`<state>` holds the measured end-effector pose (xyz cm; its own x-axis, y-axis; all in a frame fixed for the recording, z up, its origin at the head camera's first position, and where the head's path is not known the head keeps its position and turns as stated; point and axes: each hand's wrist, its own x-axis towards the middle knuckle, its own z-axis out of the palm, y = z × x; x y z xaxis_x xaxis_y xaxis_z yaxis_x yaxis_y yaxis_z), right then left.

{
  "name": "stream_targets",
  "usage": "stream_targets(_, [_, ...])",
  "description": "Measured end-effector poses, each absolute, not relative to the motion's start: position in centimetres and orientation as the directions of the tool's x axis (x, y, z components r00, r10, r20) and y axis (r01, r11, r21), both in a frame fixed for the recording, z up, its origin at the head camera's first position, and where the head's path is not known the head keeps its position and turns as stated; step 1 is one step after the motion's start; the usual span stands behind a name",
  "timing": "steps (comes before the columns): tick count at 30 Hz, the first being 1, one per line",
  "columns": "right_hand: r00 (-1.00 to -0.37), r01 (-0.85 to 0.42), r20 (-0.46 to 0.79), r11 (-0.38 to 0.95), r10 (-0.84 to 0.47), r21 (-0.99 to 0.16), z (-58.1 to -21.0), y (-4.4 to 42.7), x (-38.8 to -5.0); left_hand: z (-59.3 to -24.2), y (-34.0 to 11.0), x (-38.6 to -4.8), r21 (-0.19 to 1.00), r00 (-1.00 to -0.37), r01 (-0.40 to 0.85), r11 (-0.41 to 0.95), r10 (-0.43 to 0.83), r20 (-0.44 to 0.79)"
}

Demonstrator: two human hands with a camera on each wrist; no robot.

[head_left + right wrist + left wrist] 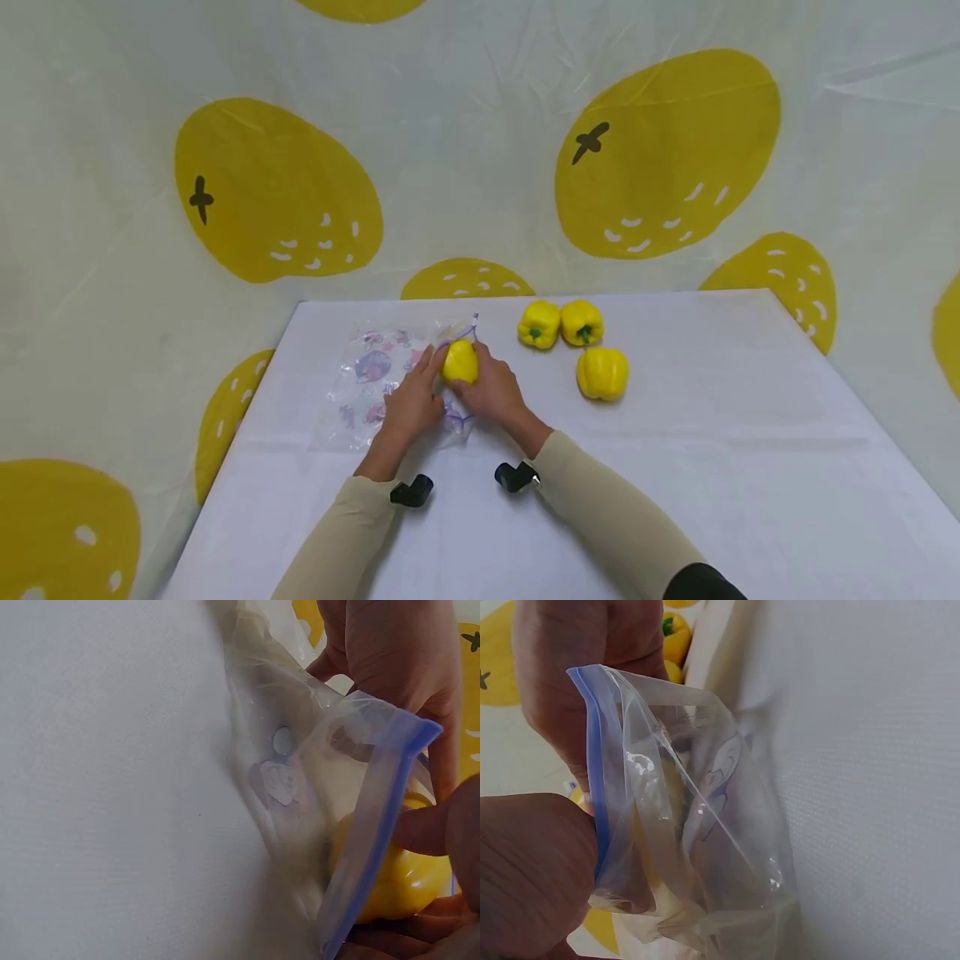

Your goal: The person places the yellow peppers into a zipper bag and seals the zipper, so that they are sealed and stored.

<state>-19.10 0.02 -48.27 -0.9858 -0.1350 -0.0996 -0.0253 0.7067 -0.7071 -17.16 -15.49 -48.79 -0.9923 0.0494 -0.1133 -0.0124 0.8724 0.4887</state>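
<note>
A clear zip-seal bag (372, 367) with purple and pink printed figures lies on the white table, its blue-purple zip edge (379, 825) facing right and parted. My right hand (492, 389) grips a yellow bell pepper (461, 362) at the bag's mouth. In the right wrist view, part of the bell pepper (409, 881) shows behind the clear film, with the thumb over it. At the mouth's other side, my left hand (411, 405) holds the bag's rim; in the left wrist view its thumb base lies against the blue strip (594, 761). Some fingertips are hidden.
Three more yellow bell peppers stand to the right: two side by side at the back, the left one (538, 324) and the right one (582, 322), and one (603, 373) nearer. A fruit-printed sheet (465, 167) hangs behind the table (712, 467).
</note>
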Motion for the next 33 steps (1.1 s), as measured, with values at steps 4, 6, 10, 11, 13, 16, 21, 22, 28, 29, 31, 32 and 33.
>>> stream_targets(4, [-0.99, -0.034, -0.075, 0.705, -0.122, -0.709, -48.2, 0.2, -19.4, -48.8, -15.5, -17.3, 0.485, -0.995, 0.018, 0.874, 0.065, -0.082])
stream_targets(6, [-0.989, -0.044, -0.063, 0.681, -0.131, -0.731, -48.3, 0.4, -19.6, -48.8, -15.5, -17.3, 0.486, -0.995, 0.025, 0.874, 0.068, -0.071])
stream_targets(10, [-0.985, -0.071, -0.044, 0.617, -0.17, -0.784, -49.1, 0.9, -19.8, -48.7, -15.5, -17.4, 0.498, -0.995, 0.015, 0.867, 0.062, -0.078])
stream_targets(11, [-0.983, -0.079, -0.04, 0.606, -0.18, -0.791, -49.2, 1.0, -19.8, -48.7, -15.5, -17.4, 0.499, -0.995, 0.01, 0.866, 0.06, -0.084])
stream_targets(13, [-0.98, -0.096, -0.031, 0.597, -0.197, -0.796, -49.5, 1.1, -19.9, -48.6, -15.7, -17.3, 0.501, -0.995, 0.005, 0.865, 0.057, -0.088])
stream_targets(16, [-0.979, -0.109, -0.022, 0.61, -0.204, -0.785, -49.7, 1.1, -19.9, -48.7, -15.9, -17.2, 0.502, -0.995, 0.012, 0.865, 0.061, -0.081])
stream_targets(21, [-0.981, -0.084, -0.051, 0.651, -0.186, -0.754, -49.6, 0.9, -20.0, -48.7, -16.2, -17.1, 0.506, -0.995, 0.015, 0.863, 0.065, -0.081])
stream_targets(22, [-0.982, -0.081, -0.054, 0.654, -0.184, -0.752, -49.6, 0.8, -20.0, -48.7, -16.2, -17.1, 0.51, -0.995, 0.013, 0.86, 0.063, -0.081])
stream_targets(28, [-0.987, -0.073, -0.037, 0.644, -0.155, -0.761, -49.8, 1.0, -20.0, -48.6, -16.2, -17.0, 0.547, -0.996, 0.038, 0.836, 0.079, -0.05])
stream_targets(29, [-0.987, -0.074, -0.034, 0.641, -0.154, -0.764, -49.8, 1.0, -20.0, -48.7, -16.2, -16.9, 0.549, -0.996, 0.039, 0.835, 0.077, -0.046])
stream_targets(31, [-0.987, -0.077, -0.031, 0.639, -0.155, -0.765, -49.8, 0.9, -20.0, -48.7, -16.3, -16.8, 0.553, -0.997, 0.035, 0.833, 0.066, -0.036])
stream_targets(32, [-0.988, -0.076, -0.031, 0.641, -0.154, -0.763, -49.8, 0.8, -20.0, -48.7, -16.3, -16.7, 0.552, -0.998, 0.031, 0.833, 0.06, -0.034])
stream_targets(33, [-0.988, -0.077, -0.029, 0.645, -0.152, -0.76, -49.7, 0.8, -20.1, -48.8, -16.3, -16.7, 0.552, -0.998, 0.031, 0.833, 0.056, -0.028])
